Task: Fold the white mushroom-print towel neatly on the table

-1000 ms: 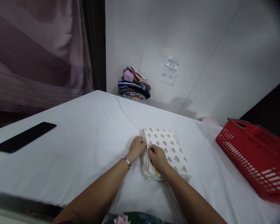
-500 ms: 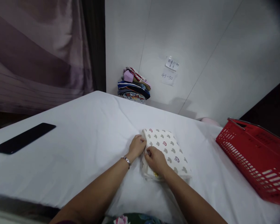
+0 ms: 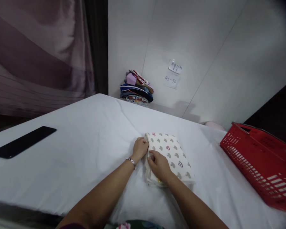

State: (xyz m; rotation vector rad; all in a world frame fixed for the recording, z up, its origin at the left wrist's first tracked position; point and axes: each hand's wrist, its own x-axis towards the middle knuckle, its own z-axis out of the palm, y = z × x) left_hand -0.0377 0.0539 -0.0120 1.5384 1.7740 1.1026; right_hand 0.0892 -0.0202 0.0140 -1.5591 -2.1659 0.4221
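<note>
A folded white cloth printed with grey, red and blue mouse-head shapes lies on the white sheet. My left hand, with a bracelet at the wrist, curls against the cloth's left edge, fingers closed on it. My right hand lies on the near left part of the cloth, thumb and fingers pinching that same edge. Both hands meet at the folded edge.
A red plastic basket stands at the right on the sheet. A black phone lies at the far left. A stack of folded colourful clothes sits by the wall at the back. Paper notes hang on the wall.
My right hand has slid a little left toward the cloth's edge and closer to the left hand. The cloth stays in place.
</note>
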